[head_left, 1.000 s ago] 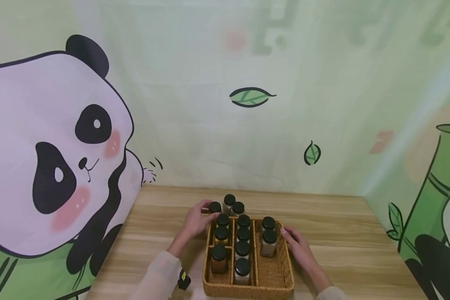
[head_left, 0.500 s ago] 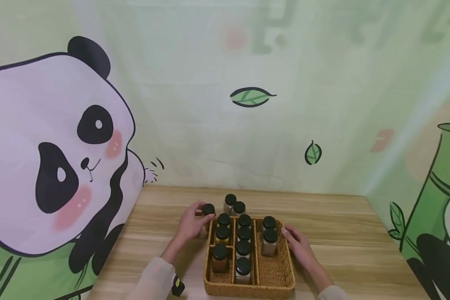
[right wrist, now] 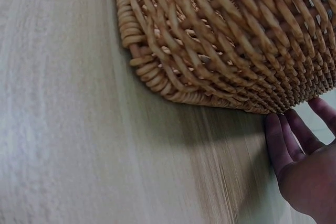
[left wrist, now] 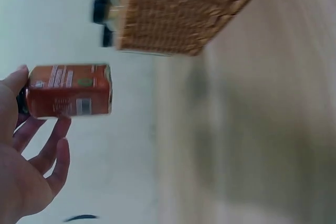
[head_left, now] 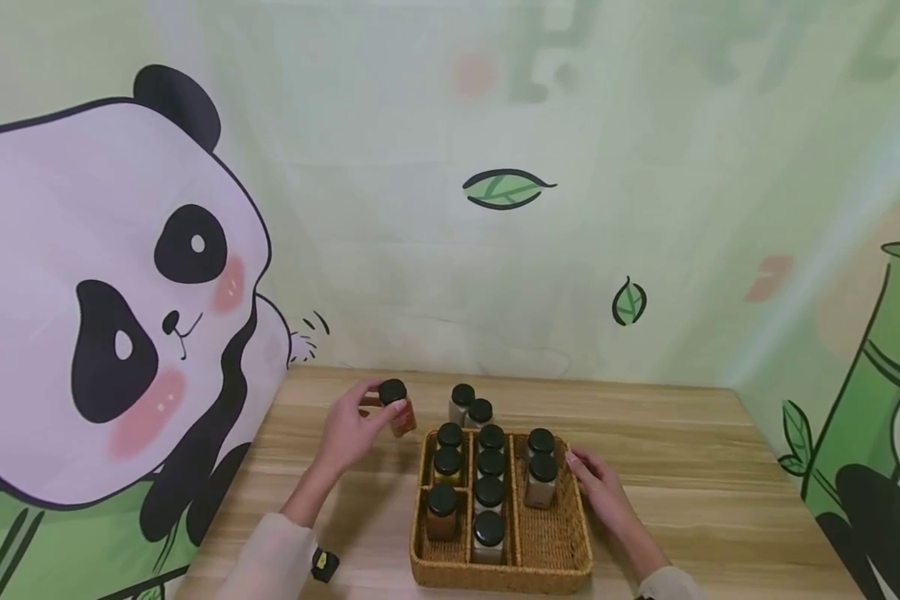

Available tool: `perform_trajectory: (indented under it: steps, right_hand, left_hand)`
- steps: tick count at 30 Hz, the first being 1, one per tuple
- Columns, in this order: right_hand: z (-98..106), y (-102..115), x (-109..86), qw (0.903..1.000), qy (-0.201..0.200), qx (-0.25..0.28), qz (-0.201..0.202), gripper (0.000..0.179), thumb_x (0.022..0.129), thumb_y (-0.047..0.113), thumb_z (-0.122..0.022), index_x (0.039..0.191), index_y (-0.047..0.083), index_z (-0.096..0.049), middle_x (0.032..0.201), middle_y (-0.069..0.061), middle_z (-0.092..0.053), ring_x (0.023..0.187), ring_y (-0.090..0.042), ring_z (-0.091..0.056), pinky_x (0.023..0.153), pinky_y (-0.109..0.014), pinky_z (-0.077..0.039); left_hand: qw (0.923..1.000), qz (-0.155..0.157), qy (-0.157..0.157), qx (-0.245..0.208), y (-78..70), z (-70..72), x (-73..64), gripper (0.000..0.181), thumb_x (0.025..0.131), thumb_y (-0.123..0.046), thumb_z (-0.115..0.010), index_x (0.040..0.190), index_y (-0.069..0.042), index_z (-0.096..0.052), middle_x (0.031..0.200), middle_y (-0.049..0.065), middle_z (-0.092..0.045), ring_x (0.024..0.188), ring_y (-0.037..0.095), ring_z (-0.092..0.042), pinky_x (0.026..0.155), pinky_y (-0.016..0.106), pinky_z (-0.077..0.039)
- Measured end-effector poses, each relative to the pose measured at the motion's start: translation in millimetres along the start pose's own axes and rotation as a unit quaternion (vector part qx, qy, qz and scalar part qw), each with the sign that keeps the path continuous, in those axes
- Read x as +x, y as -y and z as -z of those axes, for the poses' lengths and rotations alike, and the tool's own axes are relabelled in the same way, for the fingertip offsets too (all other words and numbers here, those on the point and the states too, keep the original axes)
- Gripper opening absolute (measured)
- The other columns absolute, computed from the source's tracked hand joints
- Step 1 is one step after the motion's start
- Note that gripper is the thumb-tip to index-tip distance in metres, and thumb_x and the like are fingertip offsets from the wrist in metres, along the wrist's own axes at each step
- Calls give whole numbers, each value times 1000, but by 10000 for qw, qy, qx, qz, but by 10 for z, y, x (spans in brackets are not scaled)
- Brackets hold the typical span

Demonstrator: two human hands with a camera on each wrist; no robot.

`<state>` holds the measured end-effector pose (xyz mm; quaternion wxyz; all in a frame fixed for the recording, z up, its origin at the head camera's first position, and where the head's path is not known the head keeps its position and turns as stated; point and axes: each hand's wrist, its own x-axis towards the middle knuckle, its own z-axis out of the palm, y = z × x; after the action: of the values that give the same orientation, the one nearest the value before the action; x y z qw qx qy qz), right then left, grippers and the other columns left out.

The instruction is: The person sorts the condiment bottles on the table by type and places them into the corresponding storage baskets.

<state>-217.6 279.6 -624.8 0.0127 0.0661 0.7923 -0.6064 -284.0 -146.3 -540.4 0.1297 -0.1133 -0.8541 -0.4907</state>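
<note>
My left hand [head_left: 351, 429] pinches a spice jar [head_left: 399, 410] near its black lid, thumb on one side and fingers on the other. The jar is held slightly tilted, left of the basket's back corner. In the left wrist view the jar [left wrist: 71, 91] shows red-brown sides with white print and a barcode. My right hand [head_left: 603, 492] is at the right side of the woven basket [head_left: 495, 575]; in the right wrist view its fairly straight fingers [right wrist: 299, 135] touch the basket's outer wall [right wrist: 226, 51]. Several black-lidded jars [head_left: 489, 492] stand in the basket's compartments.
Two more black-lidded jars [head_left: 462, 402] stand just behind the basket on the wooden table [head_left: 690, 467]. A small black object with a yellow mark [head_left: 324, 565] is beside my left sleeve. A panda-printed backdrop [head_left: 390, 275] rises at the table's back edge.
My left hand has moved the spice jar left, up and away from the basket's back left corner. The right hand has stayed at the basket's side.
</note>
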Motion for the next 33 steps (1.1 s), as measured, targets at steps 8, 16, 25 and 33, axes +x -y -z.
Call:
perform_trajectory:
  steps: [8,16,25,33]
  right_hand:
    - [3,5,-10,9999,48,98,49,62,111,42,-57,152,-4,-50,151,-26,-55,136,-41,-55,110,-44,-50]
    - [26,11,2,9999,4,123,69,59,110,40,-58,150,-2,-53,150,-24,-57,135,-38,-56,104,-34,-52]
    - [32,-10,15,9998,125,57,146,59,112,35,-56,153,-6,-48,152,-28,-53,138,-42,-54,104,-34,-52]
    - [32,-35,40,9998,119,102,111,59,112,35,-56,154,-5,-47,154,-28,-51,139,-41,-53,106,-38,-51]
  left_hand:
    - [9971,-483,518,292,-597,326,-66,50,93,-50,-81,130,-16,-72,119,4,-75,101,22,-73,84,43,-63]
    - [9802,-1256,1532,-62,-906,375,-233,43,92,-43,-84,125,-17,-74,105,-12,-76,93,9,-71,85,38,-62]
    - [9458,-1824,2522,929,-1076,276,-476,38,91,-47,-84,114,-19,-74,99,-17,-73,89,0,-67,83,33,-61]
    - [9192,-1885,3245,1193,-1067,126,-610,46,90,-53,-83,115,-16,-75,103,-11,-75,94,2,-69,84,28,-61]
